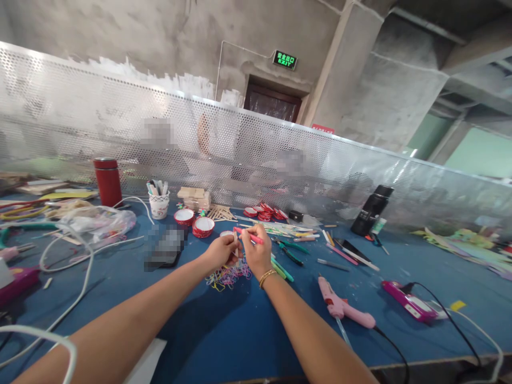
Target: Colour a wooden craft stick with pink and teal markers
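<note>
My right hand [258, 253] is closed around a pinkish-red marker pen [256, 238], its tip pointing left. Close beside it, my left hand [221, 252] pinches a small pale wooden craft stick [236, 241] upright. The marker's tip is near the top of the stick; I cannot tell whether they touch. Below both hands lies a tangle of colourful rubber bands [228, 276] on the blue table. Several green and teal marker pens [283, 269] rest just right of my right wrist.
A phone [168, 248] and red paper cups [203, 227] lie to the left. Pliers [288, 252], a pink glue gun [340, 305] and a purple power strip [410, 301] are on the right. A black bottle [372, 210] stands near the perforated metal screen [224, 144]. White cables [86, 277] loop at left.
</note>
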`<action>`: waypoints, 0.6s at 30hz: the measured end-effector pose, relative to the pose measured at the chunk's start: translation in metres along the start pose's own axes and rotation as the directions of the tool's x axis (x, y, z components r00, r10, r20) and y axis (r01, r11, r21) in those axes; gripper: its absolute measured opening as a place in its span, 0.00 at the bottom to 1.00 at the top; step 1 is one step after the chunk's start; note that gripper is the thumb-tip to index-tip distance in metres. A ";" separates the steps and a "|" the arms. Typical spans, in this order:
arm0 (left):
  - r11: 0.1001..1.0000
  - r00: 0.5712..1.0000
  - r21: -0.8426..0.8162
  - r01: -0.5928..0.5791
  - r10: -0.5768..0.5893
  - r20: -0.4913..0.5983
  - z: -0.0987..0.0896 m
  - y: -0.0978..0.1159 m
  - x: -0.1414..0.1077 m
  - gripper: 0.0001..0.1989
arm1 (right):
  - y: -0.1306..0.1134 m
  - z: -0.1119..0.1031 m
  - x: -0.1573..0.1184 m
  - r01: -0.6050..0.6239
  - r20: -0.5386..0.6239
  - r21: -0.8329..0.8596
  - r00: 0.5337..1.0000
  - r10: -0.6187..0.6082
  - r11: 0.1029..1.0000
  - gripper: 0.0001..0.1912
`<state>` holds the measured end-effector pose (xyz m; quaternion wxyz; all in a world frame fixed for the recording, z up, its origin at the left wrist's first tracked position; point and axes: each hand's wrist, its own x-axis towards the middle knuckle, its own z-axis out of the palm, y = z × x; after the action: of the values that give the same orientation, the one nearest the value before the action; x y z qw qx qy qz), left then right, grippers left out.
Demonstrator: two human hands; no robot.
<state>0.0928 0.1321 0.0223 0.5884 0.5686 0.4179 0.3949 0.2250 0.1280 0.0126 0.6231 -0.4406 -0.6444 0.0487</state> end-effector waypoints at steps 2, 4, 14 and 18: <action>1.000 1.000 0.002 -0.007 0.007 -0.003 0.000 0.001 0.000 0.12 | 0.000 0.000 0.000 -0.009 -0.014 0.004 1.000 0.009 1.000 0.11; 1.000 1.000 -0.001 -0.015 0.015 -0.002 -0.001 0.002 -0.001 0.11 | -0.001 0.000 0.000 -0.019 -0.024 0.016 1.000 0.019 1.000 0.11; 1.000 1.000 0.005 -0.023 0.023 -0.020 -0.001 0.005 -0.001 0.12 | 0.000 0.001 0.000 0.002 -0.011 0.016 1.000 -0.002 1.000 0.11; 0.999 0.999 -0.014 -0.032 0.032 -0.010 -0.002 0.004 -0.001 0.12 | -0.001 0.001 0.001 0.002 -0.008 0.013 1.000 -0.002 1.000 0.11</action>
<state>0.0908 0.1324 0.0261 0.5840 0.5692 0.4089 0.4096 0.2242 0.1283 0.0138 0.6285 -0.4362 -0.6421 0.0505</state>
